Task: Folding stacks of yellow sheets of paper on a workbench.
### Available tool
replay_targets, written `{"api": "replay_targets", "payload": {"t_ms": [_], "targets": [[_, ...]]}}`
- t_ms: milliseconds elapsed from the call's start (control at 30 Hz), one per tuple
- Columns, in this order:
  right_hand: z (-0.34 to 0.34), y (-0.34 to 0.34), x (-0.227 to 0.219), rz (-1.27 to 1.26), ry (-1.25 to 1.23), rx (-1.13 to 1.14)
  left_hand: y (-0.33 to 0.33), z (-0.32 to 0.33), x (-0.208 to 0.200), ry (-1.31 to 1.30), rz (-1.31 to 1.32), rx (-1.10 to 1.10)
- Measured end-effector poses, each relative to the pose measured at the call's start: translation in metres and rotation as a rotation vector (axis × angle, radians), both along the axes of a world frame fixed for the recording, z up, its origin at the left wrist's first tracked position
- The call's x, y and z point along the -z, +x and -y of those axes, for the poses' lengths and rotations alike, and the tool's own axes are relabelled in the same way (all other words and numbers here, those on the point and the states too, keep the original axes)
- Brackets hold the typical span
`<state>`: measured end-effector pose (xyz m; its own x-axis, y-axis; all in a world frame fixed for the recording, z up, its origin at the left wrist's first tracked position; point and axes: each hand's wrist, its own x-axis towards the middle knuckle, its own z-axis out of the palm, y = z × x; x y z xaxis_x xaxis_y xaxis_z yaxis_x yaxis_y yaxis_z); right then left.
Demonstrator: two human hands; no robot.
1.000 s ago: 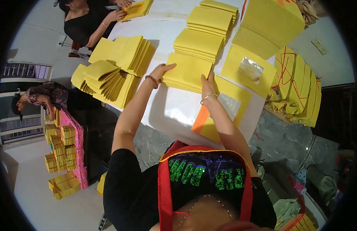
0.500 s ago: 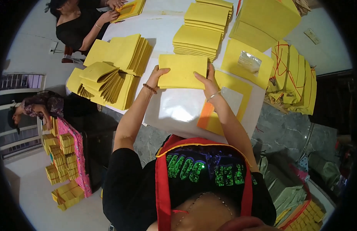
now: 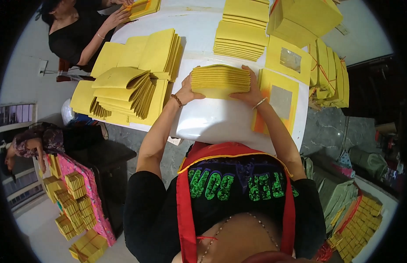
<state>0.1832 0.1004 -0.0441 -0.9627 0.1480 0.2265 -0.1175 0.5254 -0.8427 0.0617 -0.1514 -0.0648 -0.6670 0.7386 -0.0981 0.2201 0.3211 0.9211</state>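
Between both hands, over the white table (image 3: pixel 199 120), is a thick stack of folded yellow sheets (image 3: pixel 221 79), tilted so the layered edges of several sheets show. My left hand (image 3: pixel 188 91) is closed on its left end, thumb along the lower edge. My right hand (image 3: pixel 251 91) grips the right end the same way. Beside my right wrist lies a yellow sheet with a pale window and orange edge (image 3: pixel 280 103). Farther back sits a yellow piece with a shiny clear window (image 3: pixel 291 60). Left of my left hand are loosely folded yellow sheets (image 3: pixel 122 90).
Neat piles of folded yellow sheets (image 3: pixel 239 39) stand beyond my hands, next to a tall yellow block (image 3: pixel 304 22). Tied yellow bundles (image 3: pixel 328 74) are at the right. Another person's hands (image 3: pixel 118 16) work at the far left. Stacked yellow bundles (image 3: pixel 76 201) stand lower left.
The stack has tipped from showing its flat face to showing its layered edges. Both hands stay on its ends. The whole view has shifted somewhat.
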Motion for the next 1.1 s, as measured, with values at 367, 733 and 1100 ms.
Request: {"api": "replay_targets", "payload": {"t_ms": [367, 733, 1100], "targets": [[-0.009, 0.004, -0.047, 0.222, -0.710, -0.044, 0.022, -0.007, -0.079, 0.198, 0.355, 0.065], [0.014, 0.029, -0.008, 0.040, -1.986, -0.487, 0.061, -0.033, -0.145, 0.562, 0.445, -0.051], [0.008, 0.046, -0.023, 0.149, -2.068, -0.727, 0.098, -0.057, -0.161, 0.389, 0.084, -0.285]]}}
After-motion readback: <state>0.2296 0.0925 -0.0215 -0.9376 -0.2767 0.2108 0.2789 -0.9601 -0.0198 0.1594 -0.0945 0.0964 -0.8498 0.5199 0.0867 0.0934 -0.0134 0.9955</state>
